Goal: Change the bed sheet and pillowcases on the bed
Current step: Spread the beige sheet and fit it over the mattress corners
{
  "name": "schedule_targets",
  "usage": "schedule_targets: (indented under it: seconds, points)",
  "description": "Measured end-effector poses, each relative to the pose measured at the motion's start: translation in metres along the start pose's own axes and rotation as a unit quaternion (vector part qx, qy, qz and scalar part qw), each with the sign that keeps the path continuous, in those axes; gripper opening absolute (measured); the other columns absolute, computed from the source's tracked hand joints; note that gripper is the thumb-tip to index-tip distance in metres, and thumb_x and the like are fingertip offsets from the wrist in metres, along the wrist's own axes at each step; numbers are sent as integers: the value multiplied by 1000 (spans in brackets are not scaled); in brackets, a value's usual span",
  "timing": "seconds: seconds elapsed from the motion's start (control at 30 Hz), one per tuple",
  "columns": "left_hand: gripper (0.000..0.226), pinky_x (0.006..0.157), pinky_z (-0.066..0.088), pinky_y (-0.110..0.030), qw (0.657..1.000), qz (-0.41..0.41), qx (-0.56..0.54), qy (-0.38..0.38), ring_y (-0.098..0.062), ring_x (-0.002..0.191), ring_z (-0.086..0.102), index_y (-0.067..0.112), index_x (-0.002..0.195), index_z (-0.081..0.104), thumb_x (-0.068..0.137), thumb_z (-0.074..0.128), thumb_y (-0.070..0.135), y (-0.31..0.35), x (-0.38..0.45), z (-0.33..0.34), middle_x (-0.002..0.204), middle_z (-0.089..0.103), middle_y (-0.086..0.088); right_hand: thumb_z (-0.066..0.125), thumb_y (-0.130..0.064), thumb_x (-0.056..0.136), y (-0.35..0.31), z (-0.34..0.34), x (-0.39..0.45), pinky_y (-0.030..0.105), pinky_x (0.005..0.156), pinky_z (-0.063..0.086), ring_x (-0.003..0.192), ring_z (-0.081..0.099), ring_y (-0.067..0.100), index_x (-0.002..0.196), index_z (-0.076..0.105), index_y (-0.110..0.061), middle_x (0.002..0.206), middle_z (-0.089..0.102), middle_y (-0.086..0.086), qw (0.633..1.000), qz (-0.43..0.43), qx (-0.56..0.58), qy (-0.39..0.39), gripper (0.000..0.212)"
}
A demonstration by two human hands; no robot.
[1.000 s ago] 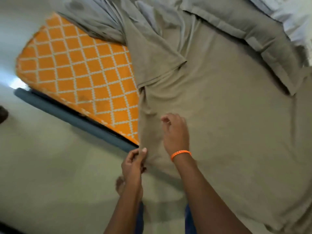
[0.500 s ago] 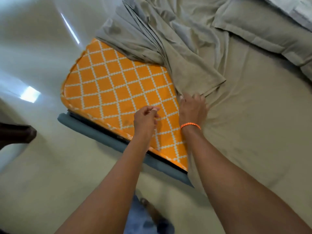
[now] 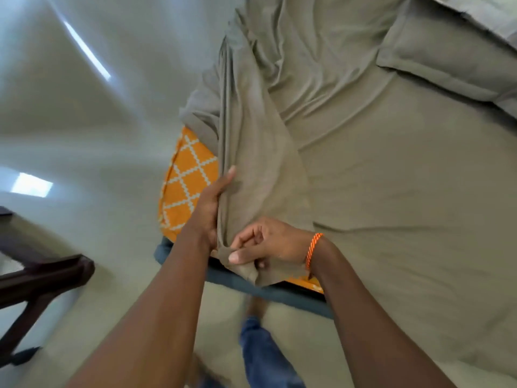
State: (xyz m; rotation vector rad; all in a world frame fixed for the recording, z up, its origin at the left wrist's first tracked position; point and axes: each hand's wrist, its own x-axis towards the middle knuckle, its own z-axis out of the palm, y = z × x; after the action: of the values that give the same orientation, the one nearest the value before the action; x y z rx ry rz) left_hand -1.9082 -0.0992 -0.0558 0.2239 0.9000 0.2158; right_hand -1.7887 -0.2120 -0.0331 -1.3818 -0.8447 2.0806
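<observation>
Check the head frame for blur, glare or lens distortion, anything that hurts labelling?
Head view: wide-angle bending curves the bed edge and floor; bright glare patches on the floor; motion blur on the leg and dark furniture. Both hands, left hand and right hand, and the sheet stay sharp enough.

Head view — steep downward, close over bed corner point(image 3: 179, 208).
</observation>
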Motion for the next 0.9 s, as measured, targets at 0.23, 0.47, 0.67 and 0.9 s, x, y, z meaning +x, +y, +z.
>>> schedule_targets:
  seconds: [0.23,0.47,0.67,0.9]
  points:
    - [43,56,62,-39,998,-41,39,16,-29,61,72,-5,106,68,109,49,33,58,3,-53,76,71,-21,57,-23,105,-56,47,83,15,48,40,52,61,12,88,75,5,64,69,10,952,-59,92,286,37]
    - [43,38,22,-15,984,58,100,134,-9,38,25,20,74,41,113,35,35,90,-17,-142,54,32,2,60,-53,88,-41,35,110,50,107,36,131,48,34,150,45,-24,142,56,10,557,168,-234,779,70]
    - [43,59,37,-30,946,54,280,157,-18,63,49,10,89,69,112,43,37,139,-59,-217,77,62,-5,55,-22,93,-74,129,212,42,73,45,94,66,42,93,69,-8,99,72,21,788,195,-190,551,20]
    - [27,82,59,-42,904,84,336,251,-26,102,71,19,109,72,97,66,42,190,-42,-261,109,75,-6,66,-20,94,-101,227,289,24,47,42,39,52,12,87,73,-13,58,62,7,962,165,-114,185,12]
